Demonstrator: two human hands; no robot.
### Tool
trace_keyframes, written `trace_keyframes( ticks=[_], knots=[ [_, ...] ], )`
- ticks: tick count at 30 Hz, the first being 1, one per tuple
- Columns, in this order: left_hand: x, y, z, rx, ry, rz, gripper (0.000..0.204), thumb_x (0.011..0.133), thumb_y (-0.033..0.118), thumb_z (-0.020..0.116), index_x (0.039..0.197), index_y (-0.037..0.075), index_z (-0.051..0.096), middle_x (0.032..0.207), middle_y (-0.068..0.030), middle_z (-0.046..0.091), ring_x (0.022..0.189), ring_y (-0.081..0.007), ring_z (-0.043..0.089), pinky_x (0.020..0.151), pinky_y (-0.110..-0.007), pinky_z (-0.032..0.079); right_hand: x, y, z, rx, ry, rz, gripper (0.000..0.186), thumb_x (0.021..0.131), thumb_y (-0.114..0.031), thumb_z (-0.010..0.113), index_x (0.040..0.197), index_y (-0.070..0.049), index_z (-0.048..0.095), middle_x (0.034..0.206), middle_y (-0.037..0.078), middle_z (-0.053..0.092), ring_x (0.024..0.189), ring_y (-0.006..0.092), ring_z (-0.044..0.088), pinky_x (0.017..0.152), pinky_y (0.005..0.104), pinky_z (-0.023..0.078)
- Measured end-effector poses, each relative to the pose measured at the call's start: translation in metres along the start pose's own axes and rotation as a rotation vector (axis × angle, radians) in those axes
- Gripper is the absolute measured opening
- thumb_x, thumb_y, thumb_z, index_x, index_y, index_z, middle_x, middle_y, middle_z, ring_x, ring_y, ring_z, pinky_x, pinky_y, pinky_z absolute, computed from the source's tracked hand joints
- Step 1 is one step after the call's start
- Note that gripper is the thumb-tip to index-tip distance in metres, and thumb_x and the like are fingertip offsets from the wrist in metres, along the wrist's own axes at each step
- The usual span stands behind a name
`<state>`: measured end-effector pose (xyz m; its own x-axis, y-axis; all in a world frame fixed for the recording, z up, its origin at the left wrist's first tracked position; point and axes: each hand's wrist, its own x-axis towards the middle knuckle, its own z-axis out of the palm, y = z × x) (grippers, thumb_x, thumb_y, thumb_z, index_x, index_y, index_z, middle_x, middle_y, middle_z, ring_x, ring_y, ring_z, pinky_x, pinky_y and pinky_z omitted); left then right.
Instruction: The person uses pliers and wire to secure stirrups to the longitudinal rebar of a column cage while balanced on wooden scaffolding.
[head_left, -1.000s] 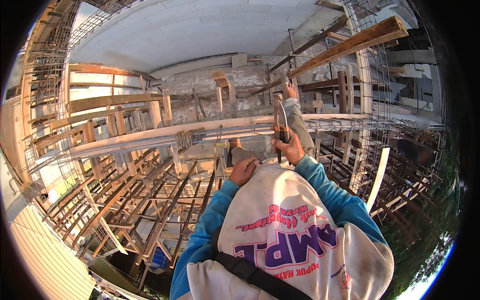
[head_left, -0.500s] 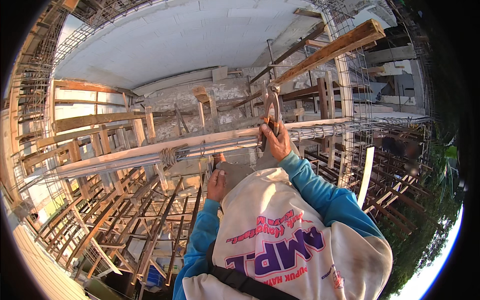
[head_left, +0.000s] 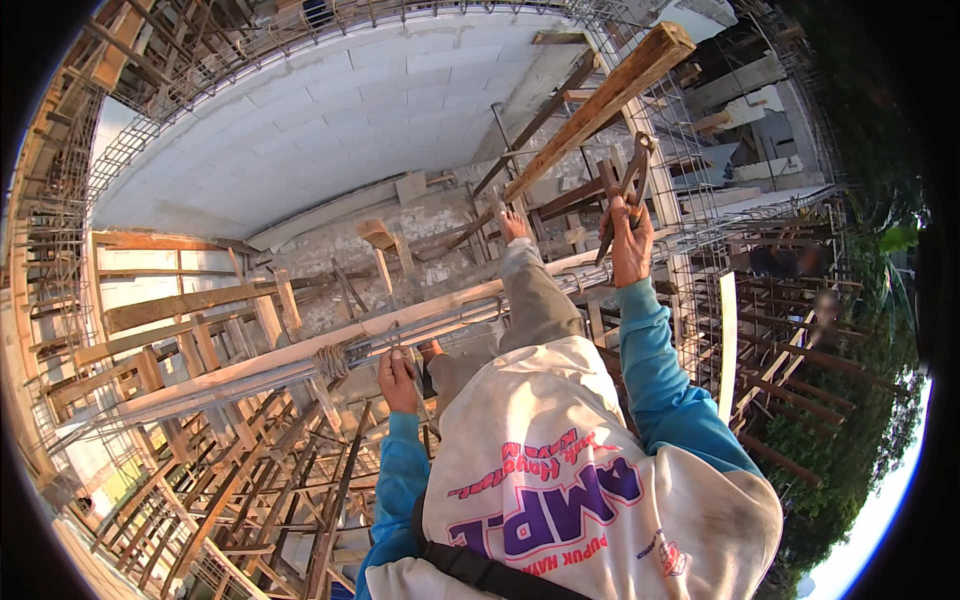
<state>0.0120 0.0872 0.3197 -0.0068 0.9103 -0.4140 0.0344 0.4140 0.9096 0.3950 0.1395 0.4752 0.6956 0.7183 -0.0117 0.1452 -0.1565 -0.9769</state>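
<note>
My right hand [head_left: 630,245] grips long steel pincers [head_left: 637,165], raised over the right side of a reinforcing-bar bundle [head_left: 470,310] along a pale timber beam [head_left: 300,355]. My left hand [head_left: 398,378] is closed, fingertips pinched at the bundle, near some coiled tan binding [head_left: 330,362]; what it pinches is too small to make out. My bare right foot [head_left: 515,228] shows beyond the beam, with my grey-trousered leg [head_left: 540,300] crossing under or over it. My left foot is partly hidden behind my left hand.
A long rough plank [head_left: 600,105] slants up to the right, beside a vertical rebar cage [head_left: 680,260]. Below me are many timber and pole supports [head_left: 240,460]. A pale block surface [head_left: 330,110] lies beyond; trees [head_left: 870,450] are at the right.
My right hand has swung up and right with the pincers. My left hand has moved left from the shirt to the bar bundle. The view has turned, shifting the surroundings.
</note>
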Motion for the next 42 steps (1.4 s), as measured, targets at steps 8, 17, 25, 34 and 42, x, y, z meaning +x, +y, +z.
trace_keyframes(
  ticks=[8, 17, 25, 34, 42],
  knots=[
    [0.016, -0.004, -0.021, -0.146, 0.225, 0.06, 0.025, 0.1, 0.026, 0.045, 0.095, 0.003, 0.056, 0.062, 0.0019, 0.045, 0.058, -0.0075, 0.041, 0.055, -0.023, 0.036, -0.016, 0.0, -0.003, 0.053, 0.074, -0.082, 0.029, 0.097, -0.032, 0.05, 0.091, -0.004, 0.054, 0.071, 0.004, 0.058, 0.062, 0.0105, 0.052, 0.059, 0.0263, 0.042],
    [-0.002, -0.035, -0.054, -0.125, 0.471, -0.08, 0.03, 0.1, 0.031, 0.044, 0.095, 0.005, 0.057, 0.066, -0.0001, 0.047, 0.058, -0.0088, 0.04, 0.052, -0.028, 0.034, -0.07, 0.085, 0.044, -0.216, -0.365, 0.297, 0.037, 0.093, -0.039, 0.054, 0.085, -0.003, 0.06, 0.068, 0.001, 0.054, 0.065, 0.0114, 0.048, 0.062, 0.0287, 0.04],
    [-0.02, -0.088, -0.048, -0.175, 0.512, -0.182, 0.025, 0.1, 0.025, 0.043, 0.1, 0.004, 0.056, 0.062, 0.0015, 0.047, 0.054, -0.0054, 0.039, 0.047, -0.022, 0.031, -0.114, 0.195, 0.112, -0.478, -0.614, 0.373, 0.037, 0.088, -0.04, 0.058, 0.094, -0.004, 0.066, 0.076, 0.01, 0.064, 0.071, 0.0196, 0.058, 0.07, 0.0361, 0.046],
    [0.002, -0.196, -0.042, -0.015, 0.362, -0.379, 0.022, 0.1, 0.018, 0.043, 0.111, 0.006, 0.057, 0.064, 0.0006, 0.049, 0.055, -0.0047, 0.041, 0.048, -0.021, 0.033, -0.202, 0.399, 0.159, -0.17, -0.483, 0.475, 0.018, 0.09, -0.013, 0.061, 0.102, 0.0, 0.064, 0.096, 0.006, 0.067, 0.091, 0.0141, 0.061, 0.081, 0.0284, 0.048],
    [0.022, -0.26, -0.069, 0.128, 0.248, -0.445, 0.026, 0.093, 0.008, 0.043, 0.113, 0.002, 0.059, 0.068, -0.0003, 0.049, 0.062, -0.0078, 0.044, 0.058, -0.024, 0.039, -0.237, 0.427, 0.172, -0.241, -0.333, 0.651, 0.022, 0.089, -0.022, 0.064, 0.103, -0.005, 0.068, 0.097, 0.005, 0.068, 0.09, 0.0129, 0.061, 0.083, 0.0291, 0.046]
  ],
)
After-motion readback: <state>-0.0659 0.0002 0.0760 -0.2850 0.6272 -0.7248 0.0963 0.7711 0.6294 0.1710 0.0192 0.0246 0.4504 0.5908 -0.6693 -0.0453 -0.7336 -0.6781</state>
